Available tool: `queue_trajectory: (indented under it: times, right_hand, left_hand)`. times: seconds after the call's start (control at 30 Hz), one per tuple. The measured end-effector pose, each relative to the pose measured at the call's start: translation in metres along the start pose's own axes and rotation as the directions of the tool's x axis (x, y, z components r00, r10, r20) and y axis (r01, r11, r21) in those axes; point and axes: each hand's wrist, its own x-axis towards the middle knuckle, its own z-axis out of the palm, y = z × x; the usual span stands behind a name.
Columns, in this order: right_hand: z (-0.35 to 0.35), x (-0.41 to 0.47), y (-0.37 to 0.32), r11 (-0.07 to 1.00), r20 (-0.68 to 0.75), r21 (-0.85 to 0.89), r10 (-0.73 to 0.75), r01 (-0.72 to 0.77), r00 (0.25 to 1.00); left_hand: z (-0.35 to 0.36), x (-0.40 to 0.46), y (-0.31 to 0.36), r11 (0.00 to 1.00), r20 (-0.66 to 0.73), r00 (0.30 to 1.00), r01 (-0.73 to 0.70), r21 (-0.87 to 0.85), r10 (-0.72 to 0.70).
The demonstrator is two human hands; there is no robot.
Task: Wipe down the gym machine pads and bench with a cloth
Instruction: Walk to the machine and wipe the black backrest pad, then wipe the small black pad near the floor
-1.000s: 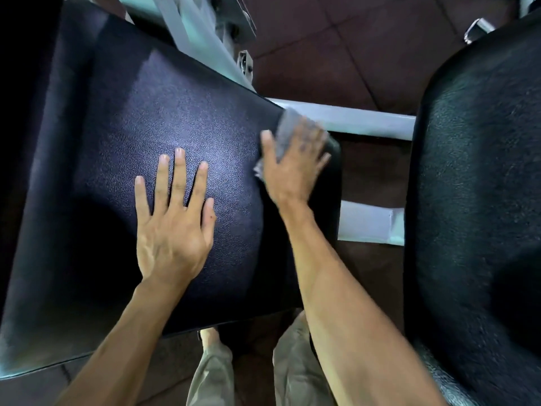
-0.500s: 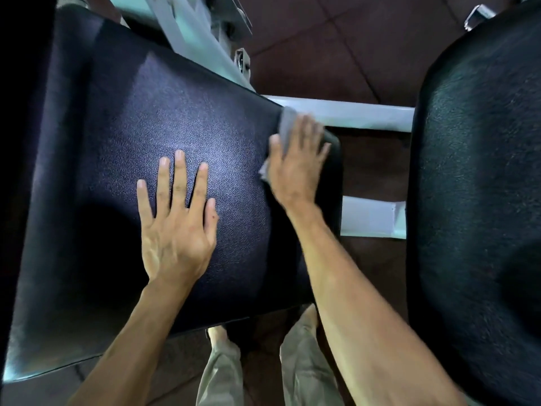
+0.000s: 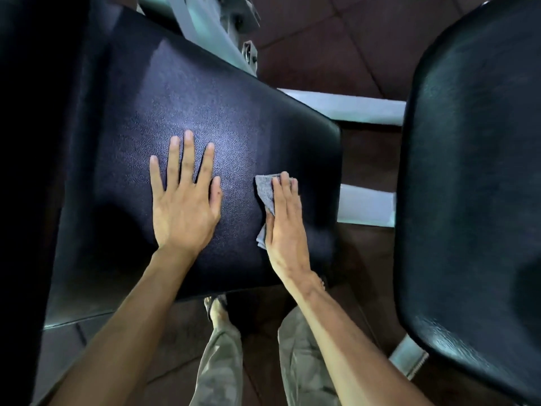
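While your left hand (image 3: 184,206) stays flat on the pad (image 3: 205,118), your flat right hand (image 3: 285,227) has dragged the cloth (image 3: 265,190) back from the far corner, finishing that strip.

Most of the cloth (image 3: 265,189) lies hidden under the right hand (image 3: 285,227); only a grey corner and a strip along the hand's left side show. The desk (image 3: 205,112) fades into darkness at the left, its edge there past telling. The second pad (image 3: 474,171) is cut off by the right edge. The frame (image 3: 345,108) disappears behind both pads. One foot (image 3: 216,307) peeks out below the desk.
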Motion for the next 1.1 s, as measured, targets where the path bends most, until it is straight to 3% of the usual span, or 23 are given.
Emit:
queue_trajectory:
  times: [0.07,0.17,0.33,0.43,0.47,0.57,0.83,0.97,1.1]
  right_hand:
    - [-0.016,-0.003,-0.006,0.99,0.042,0.104,0.089,-0.093,0.995]
    - [-0.043,-0.026,-0.018,0.939,0.214,0.223,0.215,-0.262,0.953]
    - [-0.118,-0.117,-0.049,0.89,0.317,0.146,0.372,-0.432,0.873]
    - [-0.161,-0.176,-0.064,0.88,0.416,0.21,0.313,-0.425,0.854]
    - [-0.168,-0.194,-0.062,0.869,0.411,0.188,0.354,-0.458,0.84]
    - [-0.186,-0.246,-0.062,0.835,0.198,0.063,0.527,-0.547,0.827]
    - [-0.192,-0.378,-0.078,0.658,-0.085,0.372,0.727,-0.655,0.682]
    - [-0.194,-0.454,-0.092,0.385,-0.081,0.624,0.898,-0.68,0.433]
    - [-0.181,-0.541,-0.088,0.299,-0.169,0.705,0.952,-0.643,0.257]
  left_hand:
    - [-0.01,-0.005,0.007,0.999,0.06,0.998,0.039,-0.034,-0.037]
    - [-0.031,-0.042,0.035,0.982,0.194,0.981,0.05,-0.181,-0.014]
    - [-0.074,-0.148,0.072,0.922,0.43,0.894,0.055,-0.383,0.125]
    - [-0.1,-0.193,0.083,0.907,0.506,0.843,0.055,-0.418,0.183]
    - [-0.109,-0.204,0.087,0.906,0.521,0.826,0.03,-0.423,0.216]
    - [-0.134,-0.232,0.097,0.897,0.528,0.784,-0.079,-0.435,0.326]
    - [-0.166,-0.287,0.125,0.742,0.478,0.568,-0.492,-0.456,0.67]
    - [-0.172,-0.335,0.148,0.596,0.461,0.396,-0.654,-0.466,0.794]
    - [-0.175,-0.406,0.185,0.427,0.456,0.197,-0.766,-0.481,0.868]
